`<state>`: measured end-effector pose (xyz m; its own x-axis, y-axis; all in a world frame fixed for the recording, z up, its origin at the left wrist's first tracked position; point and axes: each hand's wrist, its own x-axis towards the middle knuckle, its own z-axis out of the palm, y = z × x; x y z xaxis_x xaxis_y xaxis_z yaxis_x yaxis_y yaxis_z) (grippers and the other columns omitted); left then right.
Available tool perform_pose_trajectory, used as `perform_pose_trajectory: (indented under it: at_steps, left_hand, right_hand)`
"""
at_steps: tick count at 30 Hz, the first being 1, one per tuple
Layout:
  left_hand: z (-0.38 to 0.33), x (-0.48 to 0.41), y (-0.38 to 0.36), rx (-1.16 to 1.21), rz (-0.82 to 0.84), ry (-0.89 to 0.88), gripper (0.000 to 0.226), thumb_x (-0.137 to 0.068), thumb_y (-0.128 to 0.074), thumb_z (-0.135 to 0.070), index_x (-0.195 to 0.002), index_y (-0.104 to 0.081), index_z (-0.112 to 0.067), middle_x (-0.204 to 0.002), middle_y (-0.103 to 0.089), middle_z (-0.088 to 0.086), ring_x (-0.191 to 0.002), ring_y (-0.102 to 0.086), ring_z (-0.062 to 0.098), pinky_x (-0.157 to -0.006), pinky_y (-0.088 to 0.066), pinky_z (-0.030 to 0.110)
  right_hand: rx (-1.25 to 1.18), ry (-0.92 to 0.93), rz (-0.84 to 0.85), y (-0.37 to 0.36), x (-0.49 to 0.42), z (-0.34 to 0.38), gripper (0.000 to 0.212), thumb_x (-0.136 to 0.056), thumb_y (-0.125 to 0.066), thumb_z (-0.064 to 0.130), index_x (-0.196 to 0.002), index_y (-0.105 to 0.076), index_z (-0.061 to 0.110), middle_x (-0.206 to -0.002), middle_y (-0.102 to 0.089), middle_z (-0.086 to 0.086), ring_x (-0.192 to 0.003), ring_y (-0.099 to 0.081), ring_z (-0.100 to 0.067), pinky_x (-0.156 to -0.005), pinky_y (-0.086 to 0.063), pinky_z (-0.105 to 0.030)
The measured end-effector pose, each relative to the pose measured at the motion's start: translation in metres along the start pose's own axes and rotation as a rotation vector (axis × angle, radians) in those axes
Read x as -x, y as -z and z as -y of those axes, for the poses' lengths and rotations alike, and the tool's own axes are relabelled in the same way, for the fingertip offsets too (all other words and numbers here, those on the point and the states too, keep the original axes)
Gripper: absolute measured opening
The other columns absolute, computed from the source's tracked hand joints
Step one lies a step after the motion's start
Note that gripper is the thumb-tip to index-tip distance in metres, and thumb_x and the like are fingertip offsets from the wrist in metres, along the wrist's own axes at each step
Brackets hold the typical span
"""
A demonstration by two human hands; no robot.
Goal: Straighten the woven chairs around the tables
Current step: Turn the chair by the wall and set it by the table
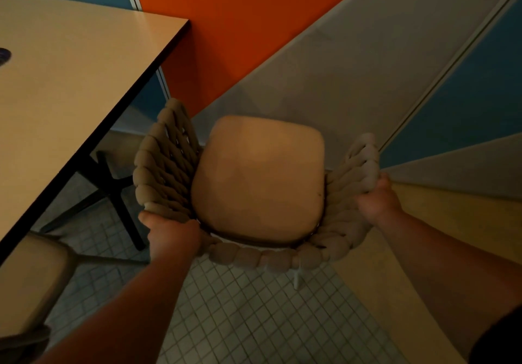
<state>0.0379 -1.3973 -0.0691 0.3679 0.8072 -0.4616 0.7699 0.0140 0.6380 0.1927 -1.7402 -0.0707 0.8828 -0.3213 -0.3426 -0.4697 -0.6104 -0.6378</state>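
Note:
A woven chair (166,163) with thick beige braided arms and a tan seat cushion (260,177) stands right below me, seen from above. Its seat faces away from me, toward the coloured wall. My left hand (169,233) grips the braided rim at the back left corner. My right hand (377,199) grips the braided right arm. The chair sits just off the near right corner of a light wooden table (70,81) with a dark edge.
The table's black cross-shaped base (113,191) stands close to the chair's left side. A second chair seat (28,279) shows at the lower left, under the table edge. Orange, grey and blue wall panels (254,24) rise behind. The floor is small grey tiles (248,321).

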Motion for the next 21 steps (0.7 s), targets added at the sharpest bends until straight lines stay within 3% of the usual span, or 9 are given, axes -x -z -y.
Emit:
perform_pose_trajectory:
  at_steps: [3,5,7,9,11,13,17,19,21]
  left_hand:
    - [-0.008,-0.016,0.017,-0.180,-0.037,-0.024,0.094,-0.077,-0.079,-0.036,-0.149,-0.022,-0.018,-0.143,-0.036,0.024,-0.125,-0.046,0.050,-0.097,-0.047,0.062]
    - [-0.015,-0.039,0.034,-0.225,-0.076,-0.146,0.095,-0.075,-0.079,-0.042,-0.150,-0.025,-0.018,-0.149,-0.034,0.021,-0.133,-0.040,0.048,-0.100,-0.044,0.061]
    - [-0.028,-0.066,0.047,-0.278,-0.036,-0.325,0.093,-0.077,-0.079,-0.042,-0.151,-0.029,-0.018,-0.152,-0.035,0.020,-0.136,-0.037,0.047,-0.104,-0.041,0.061]
    - [-0.050,-0.092,0.052,-0.461,0.025,-0.488,0.093,-0.077,-0.079,-0.045,-0.153,-0.033,-0.020,-0.151,-0.037,0.019,-0.136,-0.037,0.046,-0.108,-0.039,0.061]
    - [-0.074,-0.112,0.051,-0.703,0.074,-0.602,0.094,-0.078,-0.078,-0.049,-0.156,-0.029,-0.027,-0.158,-0.029,0.016,-0.141,-0.029,0.046,-0.111,-0.035,0.062]
    - [-0.094,-0.125,0.041,-0.811,0.129,-0.647,0.090,-0.082,-0.074,-0.047,-0.157,-0.025,-0.033,-0.164,-0.018,0.009,-0.144,-0.023,0.045,-0.112,-0.033,0.062]
    - [-0.097,-0.138,0.018,-0.898,0.088,-0.636,0.065,-0.095,-0.057,-0.036,-0.153,-0.028,-0.042,-0.165,-0.006,0.004,-0.135,-0.031,0.048,-0.100,-0.045,0.057]
    - [-0.092,-0.138,0.011,-0.841,-0.007,-0.544,0.058,-0.099,-0.049,-0.028,-0.153,-0.027,-0.035,-0.164,-0.004,0.014,-0.129,-0.039,0.054,-0.090,-0.048,0.057]
    - [-0.092,-0.137,0.013,-0.785,-0.053,-0.503,0.059,-0.098,-0.050,-0.020,-0.151,-0.024,-0.024,-0.154,-0.021,0.032,-0.118,-0.050,0.057,-0.083,-0.049,0.057]
  right_hand:
    - [-0.115,-0.087,-0.080,0.006,0.032,0.000,0.099,-0.074,-0.084,0.033,-0.154,-0.028,0.023,-0.146,-0.045,-0.018,-0.115,-0.059,-0.039,-0.060,-0.044,-0.027]
    - [-0.214,-0.126,-0.104,-0.001,0.073,-0.004,0.101,-0.075,-0.085,0.033,-0.157,-0.026,0.028,-0.151,-0.040,-0.016,-0.119,-0.057,-0.039,-0.058,-0.044,-0.025]
    - [-0.219,-0.098,-0.073,-0.018,0.118,-0.006,0.102,-0.074,-0.085,0.034,-0.156,-0.025,0.038,-0.156,-0.025,-0.013,-0.128,-0.049,-0.041,-0.077,-0.055,-0.039]
    - [-0.090,-0.017,-0.032,-0.040,0.152,-0.004,0.107,-0.071,-0.086,0.045,-0.157,-0.022,0.043,-0.163,-0.004,-0.012,-0.144,-0.027,-0.040,-0.107,-0.045,-0.052]
    - [0.043,0.054,0.008,-0.062,0.171,0.004,0.109,-0.069,-0.084,0.056,-0.158,-0.022,0.044,-0.165,0.009,-0.010,-0.150,-0.004,-0.038,-0.117,-0.032,-0.056]
    - [0.090,-0.007,0.068,-0.079,0.180,0.013,0.106,-0.070,-0.081,0.061,-0.157,-0.023,0.046,-0.165,0.024,-0.001,-0.151,0.013,-0.040,-0.116,-0.027,-0.057]
    - [0.074,-0.042,0.033,-0.094,0.183,0.017,0.086,-0.076,-0.076,0.054,-0.153,-0.039,0.044,-0.166,0.024,0.006,-0.152,-0.005,-0.039,-0.106,-0.041,-0.046]
    - [0.059,-0.013,0.026,-0.094,0.181,0.016,0.080,-0.077,-0.075,0.051,-0.150,-0.046,0.040,-0.167,0.019,0.004,-0.152,-0.012,-0.032,-0.104,-0.042,-0.042]
    - [0.049,-0.009,0.021,-0.095,0.179,0.016,0.086,-0.071,-0.073,0.057,-0.150,-0.046,0.038,-0.167,0.018,0.006,-0.152,-0.012,-0.031,-0.105,-0.042,-0.042]
